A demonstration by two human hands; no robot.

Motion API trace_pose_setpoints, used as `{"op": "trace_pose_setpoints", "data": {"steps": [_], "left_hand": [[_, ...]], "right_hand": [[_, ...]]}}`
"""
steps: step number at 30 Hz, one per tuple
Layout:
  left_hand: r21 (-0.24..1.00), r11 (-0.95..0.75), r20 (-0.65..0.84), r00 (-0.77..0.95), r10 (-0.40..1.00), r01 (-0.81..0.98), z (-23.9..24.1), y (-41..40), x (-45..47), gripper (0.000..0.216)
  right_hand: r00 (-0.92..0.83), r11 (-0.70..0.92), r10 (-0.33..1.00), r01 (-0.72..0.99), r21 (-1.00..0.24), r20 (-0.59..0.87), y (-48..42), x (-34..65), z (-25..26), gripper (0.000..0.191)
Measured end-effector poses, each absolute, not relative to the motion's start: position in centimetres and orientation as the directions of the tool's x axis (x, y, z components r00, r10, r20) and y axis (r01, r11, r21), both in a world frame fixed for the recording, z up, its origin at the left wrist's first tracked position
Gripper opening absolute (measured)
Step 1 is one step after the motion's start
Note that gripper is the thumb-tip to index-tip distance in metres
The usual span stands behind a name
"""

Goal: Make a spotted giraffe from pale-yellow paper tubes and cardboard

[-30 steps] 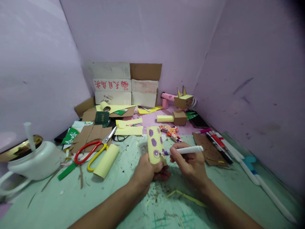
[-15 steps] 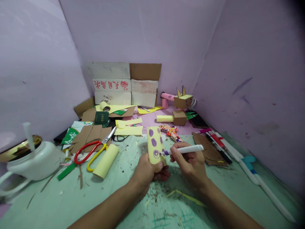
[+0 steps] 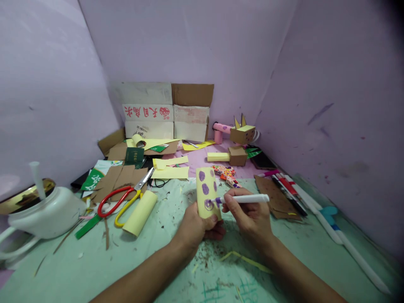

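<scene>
The bench (image 3: 94,269) is covered by a green sheet and strewn with paper and cardboard scraps. A flattened cardboard box (image 3: 170,111) is propped against the wall at the far edge, apparently so that the middle is left free for work. A white pot (image 3: 47,214) is set at the left edge, well apart from the hands. Red-and-yellow scissors (image 3: 121,200) are laid left of the middle, and a plain yellow tube (image 3: 140,212) is laid just beside them, both within easy reach. A row of spare markers (image 3: 290,189) is lined up along the right edge, on the side of the writing hand.

Near the middle of the bench, towards the near edge, the spotted yellow tube (image 3: 206,191) is gripped round its lower end by the left hand (image 3: 195,227). It is held upright with its purple spots turned to the right, so that this side is offered to the pen and steadied against its pressure. The white marker (image 3: 244,198) is pinched like a pen in the right hand (image 3: 251,219), and its purple tip is laid against a ringed spot low on the tube.
</scene>
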State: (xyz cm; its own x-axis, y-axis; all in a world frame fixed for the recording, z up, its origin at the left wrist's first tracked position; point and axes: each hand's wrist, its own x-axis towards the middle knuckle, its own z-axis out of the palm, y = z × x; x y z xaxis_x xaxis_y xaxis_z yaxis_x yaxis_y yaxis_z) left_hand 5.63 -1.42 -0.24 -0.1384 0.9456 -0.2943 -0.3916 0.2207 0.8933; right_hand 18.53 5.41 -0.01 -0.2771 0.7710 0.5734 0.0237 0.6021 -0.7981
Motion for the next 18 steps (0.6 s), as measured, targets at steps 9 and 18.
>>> {"op": "trace_pose_setpoints", "data": {"steps": [9,18], "left_hand": [[0.89,0.227,-0.303,-0.142,0.942,-0.395,-0.25,-1.2,5.61,0.042],[0.886,0.227,-0.309,-0.149,0.939,-0.404,-0.35,-1.17,5.64,0.044]], "right_hand": [[-0.296,0.602,0.765,0.012,-0.798,0.572,5.48,18.39,-0.38,0.01],[-0.353,0.607,0.757,0.067,-0.792,0.55,5.41,18.59,0.03,0.014]]}}
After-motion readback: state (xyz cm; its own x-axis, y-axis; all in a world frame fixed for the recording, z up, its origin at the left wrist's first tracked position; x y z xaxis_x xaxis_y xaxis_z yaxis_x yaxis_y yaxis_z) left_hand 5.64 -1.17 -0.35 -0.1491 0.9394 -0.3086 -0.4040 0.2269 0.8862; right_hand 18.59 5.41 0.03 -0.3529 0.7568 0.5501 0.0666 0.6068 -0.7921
